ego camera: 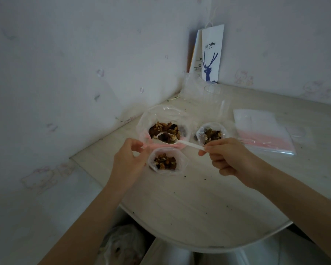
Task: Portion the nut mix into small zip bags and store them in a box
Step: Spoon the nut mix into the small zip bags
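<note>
While left hand (pixel 129 159) pinches the small bag (pixel 180 163), right hand (pixel 227 155) grips the spoon (pixel 189 144) just beyond.

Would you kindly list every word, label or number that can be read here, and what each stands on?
"luckin coffee": on the white paper bag in the corner, above a blue deer; first letters faint.
Small line beneath it: too small to read.
Print and seals on the bag's side panel: too blurred to read.
The zip bags and spoon: no text visible.
</note>
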